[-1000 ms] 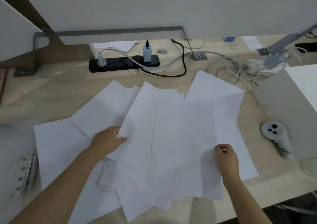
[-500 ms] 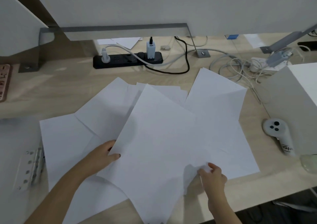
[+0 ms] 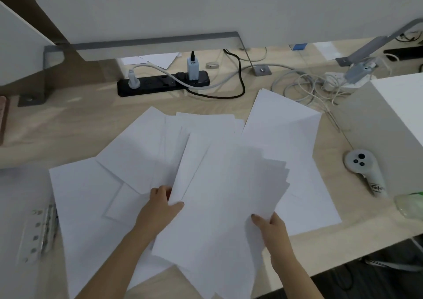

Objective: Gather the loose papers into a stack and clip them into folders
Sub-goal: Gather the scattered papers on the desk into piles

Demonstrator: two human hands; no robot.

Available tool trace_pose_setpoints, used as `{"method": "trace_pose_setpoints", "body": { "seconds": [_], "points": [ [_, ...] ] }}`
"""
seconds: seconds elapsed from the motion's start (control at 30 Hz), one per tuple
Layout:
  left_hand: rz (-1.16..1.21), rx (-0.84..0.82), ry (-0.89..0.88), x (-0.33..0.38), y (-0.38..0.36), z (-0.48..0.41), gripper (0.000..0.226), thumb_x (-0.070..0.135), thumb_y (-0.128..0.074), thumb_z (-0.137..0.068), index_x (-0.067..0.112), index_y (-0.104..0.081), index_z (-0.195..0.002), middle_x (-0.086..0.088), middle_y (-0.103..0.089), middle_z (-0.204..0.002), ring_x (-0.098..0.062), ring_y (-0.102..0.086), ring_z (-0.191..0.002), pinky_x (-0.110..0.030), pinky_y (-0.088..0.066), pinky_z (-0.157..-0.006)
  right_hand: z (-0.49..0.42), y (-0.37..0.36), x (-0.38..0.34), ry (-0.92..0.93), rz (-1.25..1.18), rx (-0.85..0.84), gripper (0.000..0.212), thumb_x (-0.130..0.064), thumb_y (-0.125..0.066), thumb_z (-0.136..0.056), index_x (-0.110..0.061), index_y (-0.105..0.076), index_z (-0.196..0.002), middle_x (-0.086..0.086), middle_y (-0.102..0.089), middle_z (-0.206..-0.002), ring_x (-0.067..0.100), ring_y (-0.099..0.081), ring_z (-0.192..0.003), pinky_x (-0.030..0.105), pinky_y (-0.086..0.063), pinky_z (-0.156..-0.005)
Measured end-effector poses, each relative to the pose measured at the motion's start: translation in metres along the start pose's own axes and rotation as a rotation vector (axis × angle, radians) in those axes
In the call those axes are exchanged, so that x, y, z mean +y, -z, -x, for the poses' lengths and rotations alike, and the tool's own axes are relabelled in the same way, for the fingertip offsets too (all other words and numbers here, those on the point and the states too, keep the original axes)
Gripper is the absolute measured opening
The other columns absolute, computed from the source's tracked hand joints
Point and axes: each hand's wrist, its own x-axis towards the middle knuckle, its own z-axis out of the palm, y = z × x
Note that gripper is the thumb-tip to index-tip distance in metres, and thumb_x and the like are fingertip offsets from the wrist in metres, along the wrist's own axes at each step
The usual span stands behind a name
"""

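Head view: a fanned bundle of sheets (image 3: 224, 202) is held at lower centre, its long axis running from the bottom edge toward the upper right. Its left edge is pinched by the left hand (image 3: 160, 209) and its right edge by the right hand (image 3: 272, 230), thumbs on top. Loose papers (image 3: 91, 195) lie spread beneath, toward the left, and a ring folder (image 3: 39, 232) is seen at lower left.

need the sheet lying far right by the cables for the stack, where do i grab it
Probably by its near right corner, coming from the right edge of the desk. The sheet lies flat, so a grip needs a bare corner to lift; its left side is tucked under the bundle of papers that the left hand and right hand hold.
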Motion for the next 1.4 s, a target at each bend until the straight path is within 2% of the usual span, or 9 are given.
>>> {"method": "trace_pose_setpoints", "body": {
  "seconds": [0.1,0.23,0.33,0.53,0.7,0.83,0.93,1.17,1.4],
  "points": [
    [0.043,-0.067,-0.084,-0.003,-0.001,0.003,0.015,0.030,-0.063,-0.083,0.016,-0.062,-0.083,-0.004,-0.064,-0.086,-0.022,-0.064,-0.079,-0.024,-0.042,-0.063,0.001,0.013,-0.006,0.078,0.052,0.037,0.018,-0.009,-0.051,-0.091,-0.015,-0.056,-0.107,-0.004,-0.063,-0.093,0.017,-0.059,-0.086,0.035,-0.047,-0.080],
    [0.317,-0.134,-0.152,0.004,-0.003,0.014,0.013,0.025,-0.057,-0.090,0.038,-0.057,-0.088,0.012,-0.065,-0.096,-0.007,-0.062,-0.090,-0.018,-0.045,-0.075,-0.002,0.027,-0.026,0.151,-0.011,0.035,0.017,-0.014,-0.057,-0.090,-0.016,-0.061,-0.106,-0.002,-0.067,-0.095,0.017,-0.062,-0.087,0.031,-0.049,-0.070],
    [0.394,0.105,-0.171,0.015,0.004,0.008,0.012,0.022,-0.056,-0.090,0.032,-0.053,-0.085,0.011,-0.055,-0.099,-0.007,-0.056,-0.091,-0.021,-0.043,-0.074,-0.017,0.021,-0.044,0.197,-0.031,-0.017,0.024,-0.015,-0.056,-0.090,-0.013,-0.062,-0.114,0.001,-0.069,-0.105,0.022,-0.065,-0.097,0.035,-0.050,-0.082],
    [0.216,0.378,-0.042,0.022,0.022,-0.039,0.034,0.015,-0.062,-0.084,0.006,-0.053,-0.116,-0.011,-0.038,-0.132,-0.026,-0.043,-0.120,-0.027,-0.034,-0.093,-0.059,-0.024,-0.065,0.172,0.148,-0.009,0.032,-0.006,-0.047,-0.090,-0.007,-0.051,-0.122,0.008,-0.057,-0.108,0.018,-0.056,-0.085,0.024,-0.043,-0.065],
    [0.204,0.326,0.154,0.022,0.019,-0.052,0.050,0.022,-0.064,-0.081,0.006,-0.044,-0.123,-0.016,-0.046,-0.126,-0.033,-0.047,-0.115,-0.039,-0.039,-0.096,-0.081,-0.036,-0.063,0.009,0.169,0.087,0.048,-0.014,-0.053,-0.088,-0.012,-0.039,-0.134,0.010,-0.038,-0.132,0.030,-0.048,-0.106,0.036,-0.041,-0.082],
    [0.417,0.211,0.265,0.019,0.024,-0.044,0.060,0.039,-0.064,-0.065,0.011,-0.047,-0.115,-0.007,-0.060,-0.108,-0.026,-0.059,-0.095,-0.041,-0.049,-0.090,-0.087,-0.029,-0.067,-0.036,0.098,-0.049,0.018,-0.001,-0.048,-0.083,-0.014,-0.040,-0.073,0.003,-0.035,-0.069,0.018,-0.033,-0.055,0.025,-0.030,-0.052],
    [0.608,0.074,0.215,0.018,0.019,-0.034,0.044,0.023,-0.066,-0.084,0.011,-0.053,-0.124,-0.005,-0.061,-0.113,-0.020,-0.058,-0.098,-0.029,-0.044,-0.088,-0.089,-0.024,-0.071,-0.015,0.170,-0.126,0.018,0.000,-0.049,-0.084,0.001,-0.044,-0.067,0.008,-0.036,-0.067,0.018,-0.035,-0.058,0.027,-0.029,-0.055],
    [0.873,-0.010,0.195,0.021,-0.011,-0.007,0.042,0.013,-0.062,-0.086,0.016,-0.050,-0.127,0.000,-0.062,-0.112,-0.007,-0.059,-0.093,-0.019,-0.044,-0.078,-0.081,-0.027,-0.078,0.104,0.314,-0.299,0.020,-0.014,-0.058,-0.087,-0.014,-0.059,-0.106,0.000,-0.065,-0.089,0.022,-0.062,-0.083,0.035,-0.052,-0.075],
    [1.043,0.012,0.186,0.010,-0.017,0.002,0.044,0.010,-0.071,-0.077,0.014,-0.057,-0.119,-0.001,-0.068,-0.109,-0.014,-0.065,-0.093,-0.021,-0.051,-0.077,-0.075,-0.029,-0.079,0.062,0.354,-0.518,0.022,-0.009,-0.061,-0.085,-0.014,-0.063,-0.106,-0.001,-0.069,-0.090,0.014,-0.066,-0.080,0.021,-0.052,-0.062]
  ]
}}
